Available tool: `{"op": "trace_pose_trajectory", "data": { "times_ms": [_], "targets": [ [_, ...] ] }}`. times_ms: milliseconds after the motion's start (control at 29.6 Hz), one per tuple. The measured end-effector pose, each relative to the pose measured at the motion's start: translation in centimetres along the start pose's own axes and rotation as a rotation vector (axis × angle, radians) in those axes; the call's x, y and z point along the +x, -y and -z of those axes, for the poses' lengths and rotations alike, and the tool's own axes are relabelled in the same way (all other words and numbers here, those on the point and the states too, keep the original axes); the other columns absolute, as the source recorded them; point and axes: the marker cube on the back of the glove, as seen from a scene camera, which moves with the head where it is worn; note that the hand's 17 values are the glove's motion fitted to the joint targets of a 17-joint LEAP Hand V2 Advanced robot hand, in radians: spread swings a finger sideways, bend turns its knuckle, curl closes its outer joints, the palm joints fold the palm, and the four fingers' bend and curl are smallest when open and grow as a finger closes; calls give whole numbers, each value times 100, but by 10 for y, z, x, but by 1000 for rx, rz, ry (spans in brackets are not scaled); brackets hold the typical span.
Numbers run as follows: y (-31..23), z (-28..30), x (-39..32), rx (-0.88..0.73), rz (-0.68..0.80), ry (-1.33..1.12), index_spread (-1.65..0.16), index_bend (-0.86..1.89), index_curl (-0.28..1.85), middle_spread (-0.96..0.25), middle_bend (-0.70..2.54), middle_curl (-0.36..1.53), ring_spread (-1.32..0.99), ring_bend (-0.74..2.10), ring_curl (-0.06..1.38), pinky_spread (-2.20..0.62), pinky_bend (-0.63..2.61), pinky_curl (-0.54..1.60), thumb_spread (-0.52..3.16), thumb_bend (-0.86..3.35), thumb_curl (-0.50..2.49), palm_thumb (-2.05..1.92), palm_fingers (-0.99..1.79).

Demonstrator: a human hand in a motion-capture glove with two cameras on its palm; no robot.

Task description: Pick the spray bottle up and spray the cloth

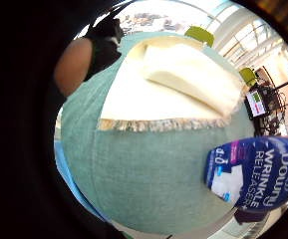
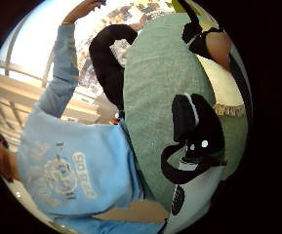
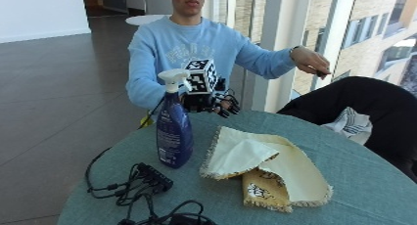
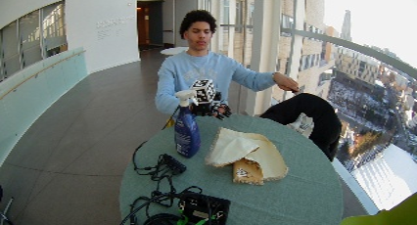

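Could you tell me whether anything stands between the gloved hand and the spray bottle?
Nothing visible does. The gloved right hand hovers at the table's far edge, fingers relaxed, just behind the upright spray bottle. The cloth lies beside the bottle, and the cables lie in front of it, on the side away from the hand.

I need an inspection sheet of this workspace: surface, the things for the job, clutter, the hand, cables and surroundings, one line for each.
Surface: round table with green cloth cover.
Job's things: blue plastic spray bottle with white trigger stands upright, untouched; cream fringed cloth lies folded beside it, apart.
Clutter: nothing seen.
Hand: black-gloved right hand hovers behind the bottle, fingers relaxed, holding nothing.
Cables: black cables with a connector block lie at the near table edge.
Surroundings: black jacket on a chair, tall windows.
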Motion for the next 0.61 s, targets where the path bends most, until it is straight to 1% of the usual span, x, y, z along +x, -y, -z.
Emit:
{"op": "trace_pose_trajectory", "data": {
  "times_ms": [169,304,472,607],
  "targets": [
    [5,8,10,10,-32,9,-26,33,20,-7,33,16,-5,28,14,14,23,13,67,41,14,60,71],
    [4,13,13,15,-35,9,-31,30,24,-8,32,20,-5,27,18,17,21,17,86,38,16,56,69],
    [-11,16,8,12,-27,8,-34,27,27,-9,29,23,-5,25,20,19,19,19,99,30,15,50,67],
    [-40,23,3,28,-49,35,-36,24,29,-9,26,24,-6,25,21,20,19,21,105,26,16,48,67]
  ]
}}
